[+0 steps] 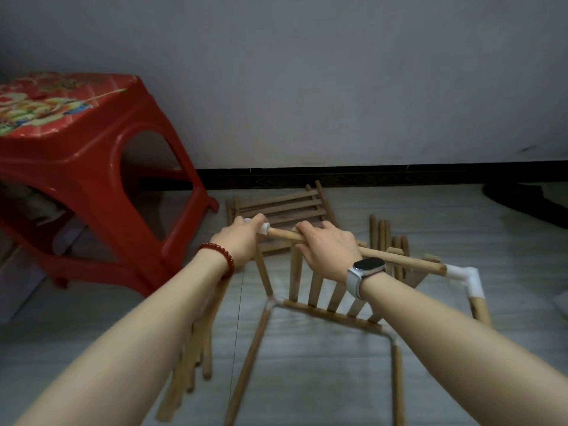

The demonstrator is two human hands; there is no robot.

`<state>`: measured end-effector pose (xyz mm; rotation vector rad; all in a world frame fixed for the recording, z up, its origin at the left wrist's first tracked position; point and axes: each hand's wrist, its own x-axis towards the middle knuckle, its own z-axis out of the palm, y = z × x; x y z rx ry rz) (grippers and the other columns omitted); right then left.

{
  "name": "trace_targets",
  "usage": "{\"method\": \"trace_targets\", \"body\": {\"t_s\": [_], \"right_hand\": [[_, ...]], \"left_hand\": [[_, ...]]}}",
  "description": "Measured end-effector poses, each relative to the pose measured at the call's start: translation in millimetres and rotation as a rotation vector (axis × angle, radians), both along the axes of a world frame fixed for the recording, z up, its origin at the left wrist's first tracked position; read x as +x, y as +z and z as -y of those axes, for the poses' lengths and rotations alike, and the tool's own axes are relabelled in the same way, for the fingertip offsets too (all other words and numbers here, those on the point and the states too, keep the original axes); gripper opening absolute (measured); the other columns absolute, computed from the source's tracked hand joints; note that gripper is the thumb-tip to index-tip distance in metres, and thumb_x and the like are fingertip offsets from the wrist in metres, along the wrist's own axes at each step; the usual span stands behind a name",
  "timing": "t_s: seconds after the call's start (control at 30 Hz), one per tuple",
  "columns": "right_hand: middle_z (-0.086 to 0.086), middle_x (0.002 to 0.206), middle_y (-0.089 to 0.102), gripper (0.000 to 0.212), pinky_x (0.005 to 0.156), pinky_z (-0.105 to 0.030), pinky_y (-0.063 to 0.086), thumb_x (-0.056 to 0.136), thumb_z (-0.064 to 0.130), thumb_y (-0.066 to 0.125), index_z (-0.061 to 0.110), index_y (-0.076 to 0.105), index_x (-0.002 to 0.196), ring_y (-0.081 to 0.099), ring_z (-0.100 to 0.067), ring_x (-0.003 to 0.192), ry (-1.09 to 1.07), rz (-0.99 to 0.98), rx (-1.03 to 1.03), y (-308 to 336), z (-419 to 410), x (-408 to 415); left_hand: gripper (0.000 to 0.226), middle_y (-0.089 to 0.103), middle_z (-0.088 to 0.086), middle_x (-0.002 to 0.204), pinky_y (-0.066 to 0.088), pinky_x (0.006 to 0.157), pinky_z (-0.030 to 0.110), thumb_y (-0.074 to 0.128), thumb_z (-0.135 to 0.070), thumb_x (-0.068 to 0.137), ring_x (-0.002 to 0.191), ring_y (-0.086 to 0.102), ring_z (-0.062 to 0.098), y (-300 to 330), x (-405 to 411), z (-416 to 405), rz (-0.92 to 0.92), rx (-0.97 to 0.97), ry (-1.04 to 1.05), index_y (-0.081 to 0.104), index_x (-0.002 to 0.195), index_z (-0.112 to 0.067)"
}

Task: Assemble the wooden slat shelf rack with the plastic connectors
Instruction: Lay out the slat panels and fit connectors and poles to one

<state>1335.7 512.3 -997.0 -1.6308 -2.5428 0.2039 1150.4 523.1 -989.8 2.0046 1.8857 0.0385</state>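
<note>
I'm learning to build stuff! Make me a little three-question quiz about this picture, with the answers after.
1. True or false: the left hand grips a white connector at the end of the wooden rod.
2. Which colour is the stool beside the wall? A) blue B) red C) green
3. Fill in: the right hand wears a ____ on its wrist.

Key:
1. True. The fingers of the left hand curl round the connector.
2. B, red.
3. Watch. That hand grips the rod, whose far end sits in a white elbow connector.
</note>
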Motion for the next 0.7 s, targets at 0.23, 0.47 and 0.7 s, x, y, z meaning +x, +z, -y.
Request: {"method": "trace_targets", "body": {"t_s": [0.23, 0.47, 0.7], "right_hand": [[0.004, 0.108, 0.054, 0.029, 0.065, -0.032, 0.032, 0.097, 0.048, 0.033, 0.028, 0.04, 0.118, 0.053, -0.021, 0.099, -0.037, 0.018, -0.041, -1, -3, -2], [0.002, 0.116, 0.056, 0.029, 0.098, -0.056, 0.03, 0.097, 0.046, 0.035, 0.028, 0.038, 0.12, 0.049, -0.024, 0.111, -0.043, 0.121, -0.145, 5, -10, -5], [0.004, 0.101, 0.051, 0.018, 0.059, -0.031, 0.033, 0.098, 0.038, 0.039, 0.024, 0.043, 0.109, 0.048, -0.018, 0.072, 0.099, 0.075, -0.067, 3, -12, -6]], "left_hand": [[0.05, 0.033, 0.01, 0.137, 0.035, 0.106, 0.036, 0.036, -0.034, 0.1, 0.125, 0.043, 0.028, -6, -9, -5, 0.25, -0.133, -0.073, 0.018, 0.146, -0.035], [0.036, 0.051, -0.004, 0.116, 0.041, 0.07, 0.017, 0.029, -0.037, 0.101, 0.091, 0.054, 0.003, -10, 6, -2, 0.654, 0.036, 0.219, 0.041, 0.129, -0.017], [0.017, 0.062, 0.005, 0.086, 0.042, 0.067, 0.028, 0.045, -0.028, 0.095, 0.078, 0.056, 0.016, -14, 10, -14, 0.625, -0.001, 0.311, 0.056, 0.091, -0.017]]}}
